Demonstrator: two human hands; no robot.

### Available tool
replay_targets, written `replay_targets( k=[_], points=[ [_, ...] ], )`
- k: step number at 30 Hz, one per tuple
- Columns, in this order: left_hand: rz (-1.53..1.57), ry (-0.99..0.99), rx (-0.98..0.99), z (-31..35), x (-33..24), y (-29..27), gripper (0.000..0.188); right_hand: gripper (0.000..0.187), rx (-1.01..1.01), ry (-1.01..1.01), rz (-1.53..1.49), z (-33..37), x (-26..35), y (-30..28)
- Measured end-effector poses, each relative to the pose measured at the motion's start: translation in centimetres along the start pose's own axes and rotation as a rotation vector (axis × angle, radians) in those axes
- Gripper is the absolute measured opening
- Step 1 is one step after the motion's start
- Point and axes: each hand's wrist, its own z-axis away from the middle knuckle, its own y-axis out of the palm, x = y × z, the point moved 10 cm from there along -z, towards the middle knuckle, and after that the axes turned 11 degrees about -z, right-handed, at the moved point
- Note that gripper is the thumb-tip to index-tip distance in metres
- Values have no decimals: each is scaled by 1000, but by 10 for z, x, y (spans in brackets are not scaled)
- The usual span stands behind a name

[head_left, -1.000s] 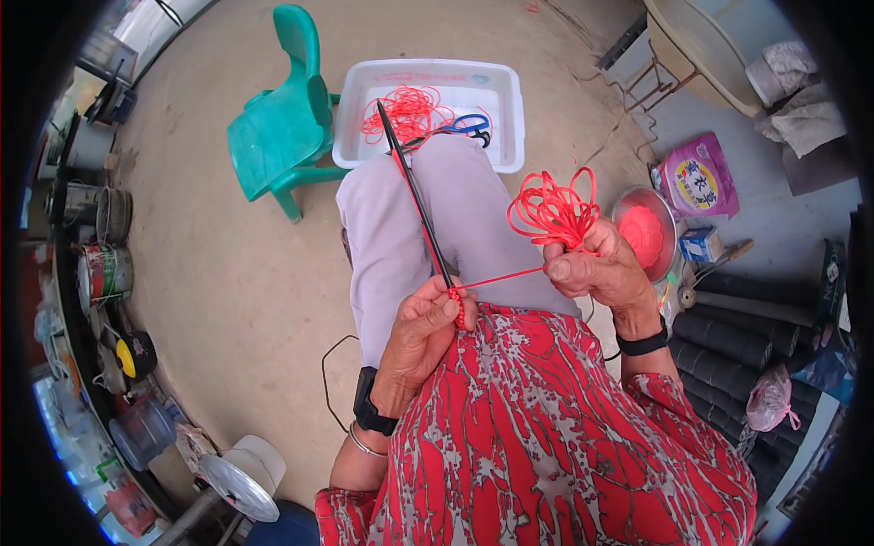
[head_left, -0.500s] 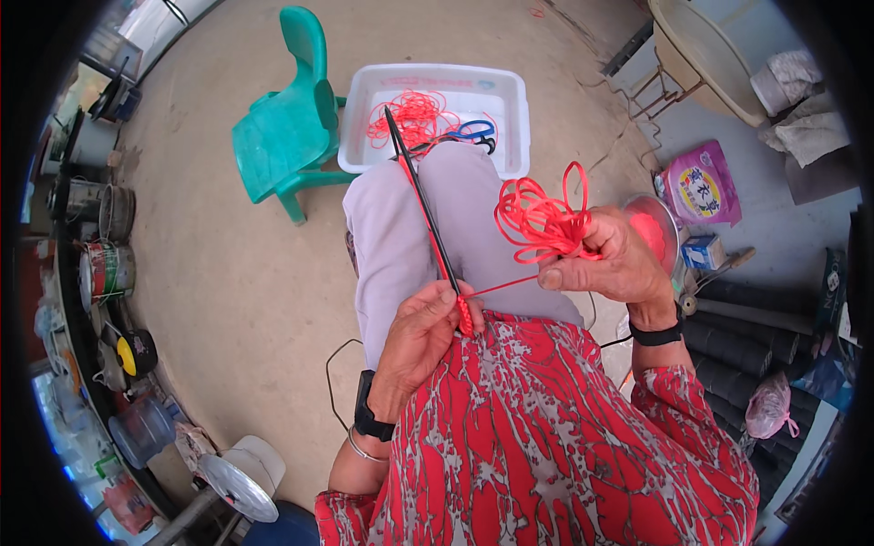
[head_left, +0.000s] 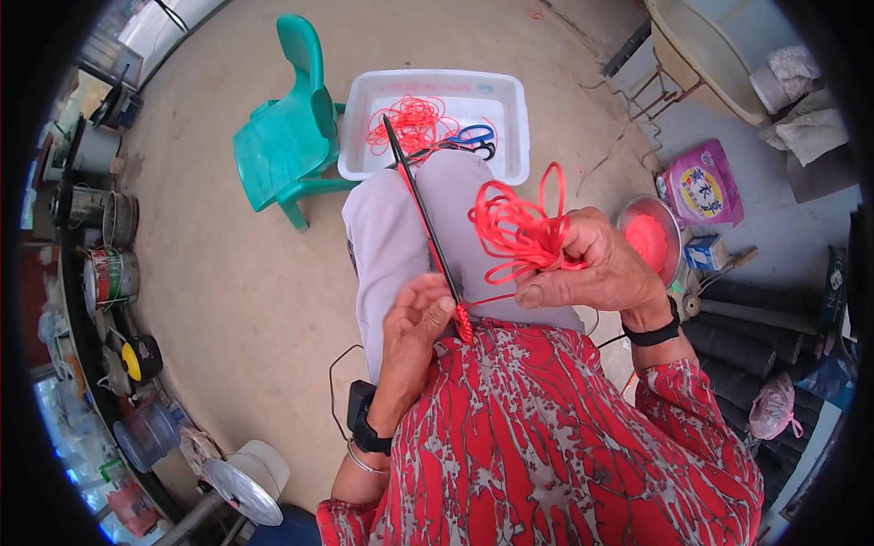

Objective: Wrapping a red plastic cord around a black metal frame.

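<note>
Bare concrete floor [head_left: 228, 300] lies open to the left, past the green plastic chair [head_left: 287, 150]; clutter crowds the right edge; the long thin black rod [head_left: 421, 209] is hidden at its lower end by the left hand [head_left: 414, 332], closed around it over the lap; the right hand [head_left: 596, 268] is clamped on 1 bundle of red cord loops [head_left: 514, 227], just beside the rod.

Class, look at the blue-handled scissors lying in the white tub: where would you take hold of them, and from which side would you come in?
Take the scissors by the blue handle loops, coming from above through the open top of the white tub. The loops lie exposed on the tub floor beside the red cord, while the blade end runs toward the person's knee and is partly hidden, so it is probably a poorer grip.
</note>
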Motion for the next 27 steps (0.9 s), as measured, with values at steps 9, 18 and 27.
replay_targets(
  k=[9, 18, 27],
  points=[
    [-700, 694, -3, 17, -76, 28, 16, 30, 14, -107, 97, -21, 12, 3],
    [-214, 312, 32, 2, -51, 10, 18, 22, -282, -128, -779, -33, -51, -80],
    [-317, 335, -1, 4, -60, 11, 26, 24, -146, -453, -1283, -33, -52, -122]
  ],
)
